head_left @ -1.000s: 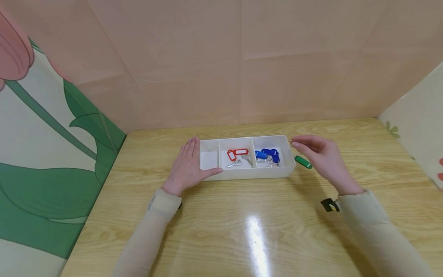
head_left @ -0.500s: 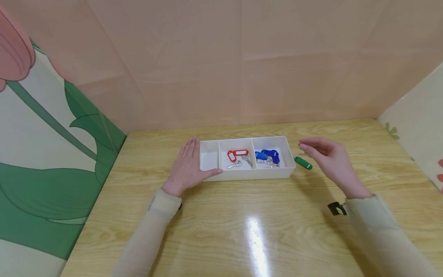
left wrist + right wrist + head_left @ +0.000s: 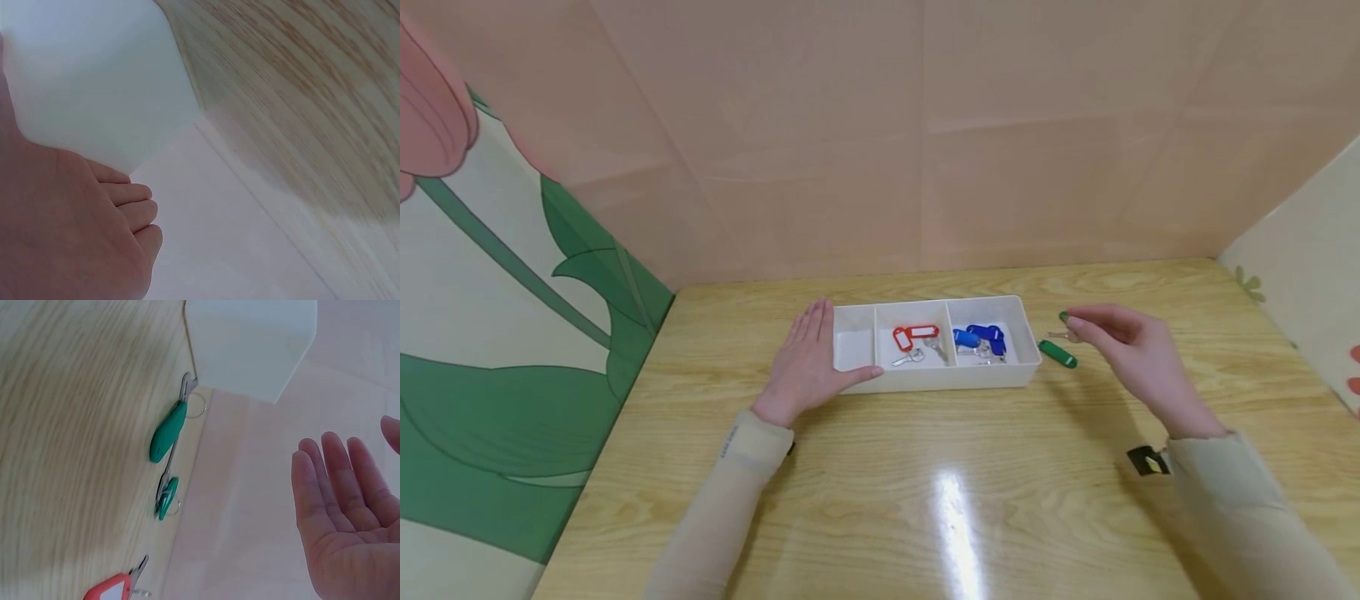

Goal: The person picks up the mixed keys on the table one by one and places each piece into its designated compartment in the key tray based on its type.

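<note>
A white three-compartment box (image 3: 932, 379) stands on the wooden table. My left hand (image 3: 805, 354) lies against its left end with straight fingers, the thumb along the front rim; the palm (image 3: 69, 219) shows beside the white wall in the left wrist view. My right hand (image 3: 1131, 350) hovers right of the box, fingers loosely bent, holding nothing in the right wrist view (image 3: 350, 512). Below it lie a key with a green tag (image 3: 1058, 353), close to the box's right end, and a second green-tagged key (image 3: 167, 499), partly hidden by the hand in the head view.
Red-tagged keys (image 3: 917, 333) lie in the middle compartment and several blue-tagged keys (image 3: 983, 333) in the right one. Another red key tag (image 3: 109, 590) lies on the table in the right wrist view. A pink backdrop (image 3: 917, 167) rises behind the table.
My right hand has moved right, away from the box's right end, uncovering a key and part of a second green tag. My left hand stays in place.
</note>
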